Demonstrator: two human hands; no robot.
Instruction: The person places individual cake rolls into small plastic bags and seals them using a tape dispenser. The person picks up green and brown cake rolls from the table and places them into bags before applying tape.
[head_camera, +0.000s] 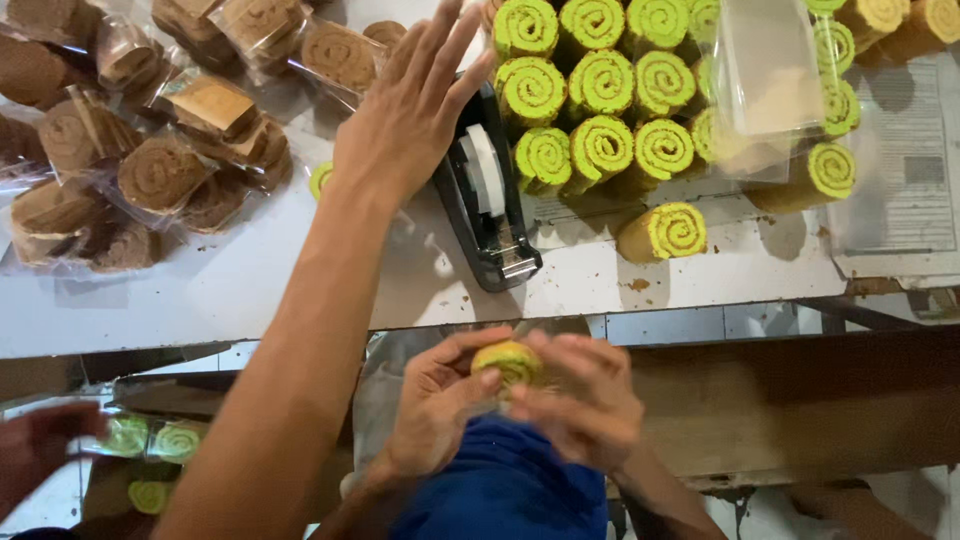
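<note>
My left hand (430, 405) and my right hand (590, 405) meet just below the table's front edge, close to my blue clothing. Together they pinch one green and yellow swirl roll slice (508, 360) between their fingertips. Whether it has a wrapper on it I cannot tell. Above them, a black tape dispenser (490, 200) with a white roll of tape stands on the white table (250, 290). A co-worker's long bare arm reaches in from the lower left, its hand (405, 115) spread beside the dispenser.
Several unwrapped green swirl slices (600, 85) are stacked at the back right, with one slice (665, 232) apart. A clear plastic bag (765, 70) lies over them. Wrapped brown slices (160, 170) fill the back left. Another person's hand (35, 450) holds wrapped green slices (150, 440).
</note>
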